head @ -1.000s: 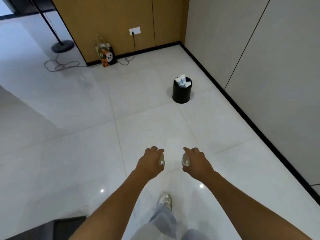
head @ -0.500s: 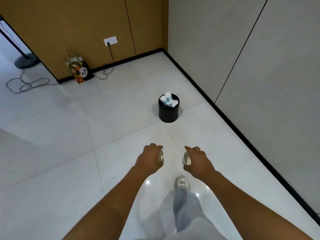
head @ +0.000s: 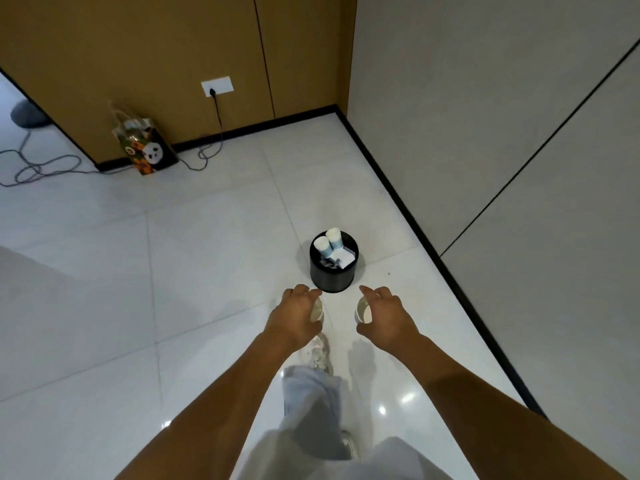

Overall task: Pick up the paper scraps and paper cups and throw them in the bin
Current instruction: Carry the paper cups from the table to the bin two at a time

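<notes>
Head view: the bin has come much nearer; my left hand and right hand each grip a cup, so dropping them is next.

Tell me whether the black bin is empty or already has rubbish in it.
Not empty. The black bin stands upright on the floor, and two paper cups and white paper scraps show inside its open top.

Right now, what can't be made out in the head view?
- Cup in left hand: only a rim sliver shows; the fingers cover the rest.
- Cup in right hand: just the mouth shows; the body is hidden by the hand.
- Bin: scraps under the two cups are too small to tell apart.
- Gift bag: contents blurred.
</notes>
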